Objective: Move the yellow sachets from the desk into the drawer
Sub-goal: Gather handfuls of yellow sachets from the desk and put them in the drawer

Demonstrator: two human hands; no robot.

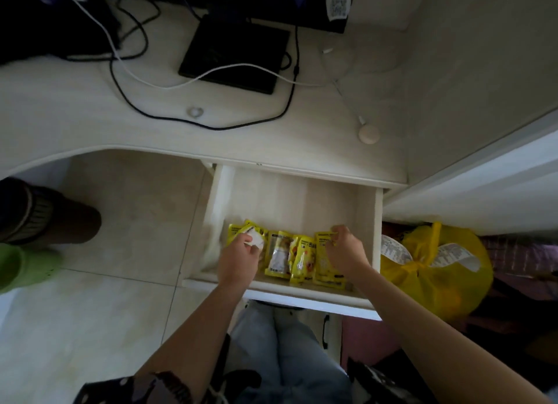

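Both forearms are being shown bare to the hands; light blue jeans [287, 358] and a dark top with pale dots [142, 385] are being worn.

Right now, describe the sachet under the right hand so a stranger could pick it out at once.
Find the open white drawer pulled out below the desk edge; a row of yellow sachets lies along its near side. Take the rightmost sachet, nearest the drawer's right wall. Unlike its neighbours, its top edge is pinched by the right hand.
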